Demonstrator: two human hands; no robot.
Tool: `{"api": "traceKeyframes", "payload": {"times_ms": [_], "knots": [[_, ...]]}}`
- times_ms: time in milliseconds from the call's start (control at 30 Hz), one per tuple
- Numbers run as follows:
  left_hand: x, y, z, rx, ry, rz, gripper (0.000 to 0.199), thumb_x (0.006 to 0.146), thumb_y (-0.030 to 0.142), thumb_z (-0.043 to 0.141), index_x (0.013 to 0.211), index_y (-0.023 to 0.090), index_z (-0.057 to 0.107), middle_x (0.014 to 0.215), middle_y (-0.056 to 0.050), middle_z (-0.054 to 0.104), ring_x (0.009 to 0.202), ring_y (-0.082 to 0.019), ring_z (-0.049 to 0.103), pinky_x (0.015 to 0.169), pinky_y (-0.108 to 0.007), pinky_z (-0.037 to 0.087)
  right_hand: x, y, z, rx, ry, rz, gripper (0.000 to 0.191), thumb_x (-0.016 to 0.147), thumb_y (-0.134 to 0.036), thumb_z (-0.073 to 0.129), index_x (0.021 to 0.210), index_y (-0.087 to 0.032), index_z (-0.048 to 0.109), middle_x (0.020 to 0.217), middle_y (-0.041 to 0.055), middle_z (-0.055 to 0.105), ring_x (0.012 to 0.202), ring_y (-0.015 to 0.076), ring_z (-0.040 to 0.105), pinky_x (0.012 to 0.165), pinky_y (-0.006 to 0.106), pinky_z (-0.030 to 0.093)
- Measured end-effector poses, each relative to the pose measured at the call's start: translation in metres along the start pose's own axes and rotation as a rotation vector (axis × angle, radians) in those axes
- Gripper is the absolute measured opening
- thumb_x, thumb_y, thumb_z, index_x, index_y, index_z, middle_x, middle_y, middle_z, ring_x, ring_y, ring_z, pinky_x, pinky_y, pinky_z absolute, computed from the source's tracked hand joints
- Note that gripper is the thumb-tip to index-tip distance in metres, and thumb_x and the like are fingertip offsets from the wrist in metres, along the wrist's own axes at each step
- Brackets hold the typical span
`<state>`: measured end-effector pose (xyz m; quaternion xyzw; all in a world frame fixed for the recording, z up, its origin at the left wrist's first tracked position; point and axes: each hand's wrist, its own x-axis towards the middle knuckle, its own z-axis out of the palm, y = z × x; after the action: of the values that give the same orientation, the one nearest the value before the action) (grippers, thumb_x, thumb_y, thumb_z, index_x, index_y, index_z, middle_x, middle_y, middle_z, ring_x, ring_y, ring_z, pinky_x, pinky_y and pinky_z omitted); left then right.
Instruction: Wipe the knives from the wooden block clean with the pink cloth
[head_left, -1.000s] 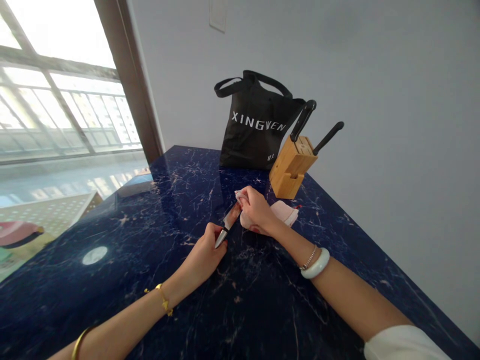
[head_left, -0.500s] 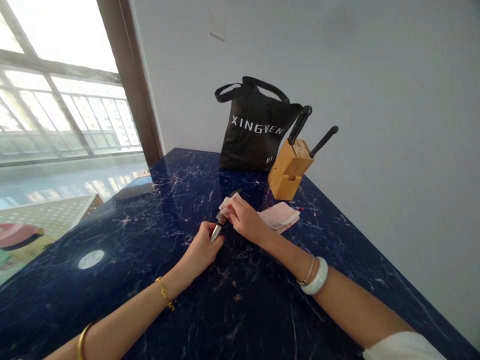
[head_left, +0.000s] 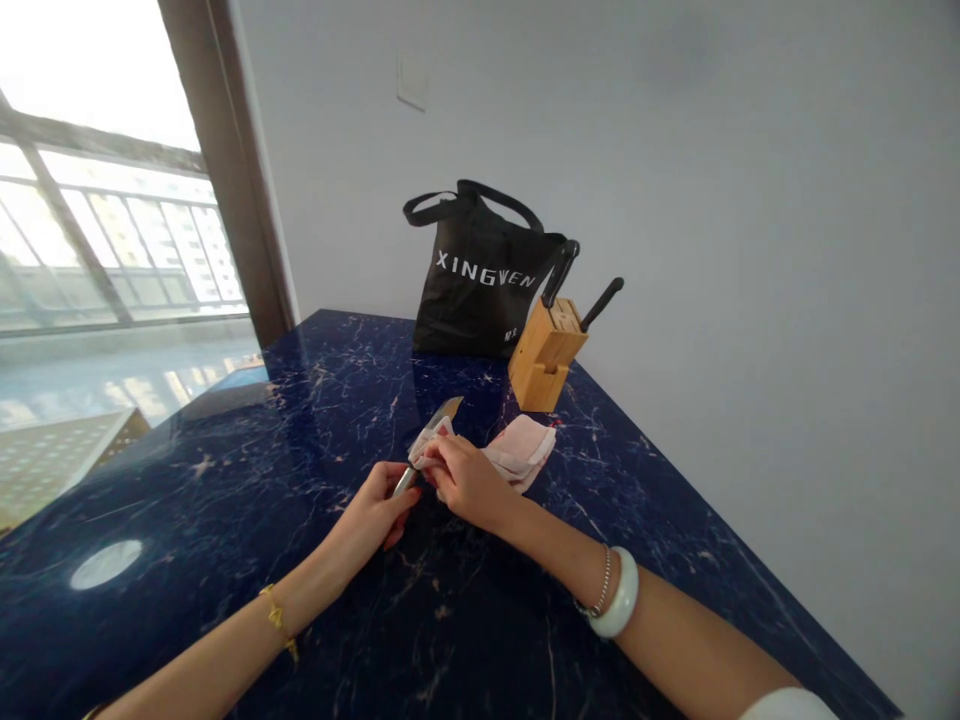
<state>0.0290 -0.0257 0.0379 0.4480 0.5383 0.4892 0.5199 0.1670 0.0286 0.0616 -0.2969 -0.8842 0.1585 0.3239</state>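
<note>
A left hand (head_left: 377, 507) clasps a silver-handled metal knife (head_left: 406, 480) over a dark-blue marbled tabletop (head_left: 480, 650); the right hand (head_left: 469, 485) pinches a pale pink cloth (head_left: 523, 443) against its blade (head_left: 448, 410). Wiping appears underway but unfinished, with the knife outside the tan wooden block (head_left: 544, 365) beyond.

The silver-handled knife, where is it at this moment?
In the head view, the knife is slightly left of centre, its handle in the left hand, its blade partly covered by the cloth in the right hand.
</note>
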Motion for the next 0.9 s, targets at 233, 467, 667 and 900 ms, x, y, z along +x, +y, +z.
{"api": "traceKeyframes", "payload": {"times_ms": [233, 467, 667, 900], "knots": [[0.000, 0.015, -0.004, -0.049, 0.033, 0.047, 0.033, 0.069, 0.027, 0.056, 0.099, 0.017, 0.045, 0.091, -0.003, 0.060, 0.079, -0.013, 0.056, 0.062, -0.021, 0.041, -0.003, 0.017, -0.004, 0.235, 0.094, 0.298, 0.008, 0.077, -0.021, 0.049, 0.085, -0.020, 0.050, 0.071, -0.0020, 0.054, 0.066, 0.0114, 0.052, 0.062, 0.024, 0.041], [0.015, 0.007, 0.008, 0.383, 0.228, 0.415, 0.036, 0.066, 0.018, 0.050, 0.102, 0.018, 0.041, 0.098, -0.006, 0.052, 0.097, -0.022, 0.045, 0.085, -0.040, 0.034, 0.011, 0.003, 0.001, 0.718, 0.079, 0.492, 0.034, 0.076, -0.047, 0.048, 0.089, -0.016, 0.052, 0.064, 0.0000, 0.055, 0.050, 0.0089, 0.049, 0.046, 0.020, 0.038], [0.003, 0.008, 0.028, 0.634, 0.175, 0.633, 0.046, 0.065, 0.018, 0.053, 0.109, 0.019, 0.042, 0.108, -0.007, 0.046, 0.097, -0.023, 0.040, 0.086, -0.040, 0.032, 0.020, 0.007, 0.007, 0.783, 0.173, 0.581, 0.039, 0.069, -0.052, 0.054, 0.076, -0.014, 0.054, 0.055, -0.0017, 0.053, 0.044, 0.0081, 0.046, 0.041, 0.019, 0.035], [0.015, 0.024, 0.004, 0.217, 0.100, 0.414, 0.042, 0.076, 0.039, 0.048, 0.114, 0.023, 0.045, 0.099, -0.004, 0.055, 0.093, -0.018, 0.047, 0.077, -0.029, 0.037, 0.017, 0.008, -0.005, 0.889, 0.164, 0.572, 0.032, 0.074, -0.044, 0.050, 0.083, -0.015, 0.057, 0.056, -0.0004, 0.056, 0.041, 0.0093, 0.047, 0.037, 0.020, 0.034]]}}
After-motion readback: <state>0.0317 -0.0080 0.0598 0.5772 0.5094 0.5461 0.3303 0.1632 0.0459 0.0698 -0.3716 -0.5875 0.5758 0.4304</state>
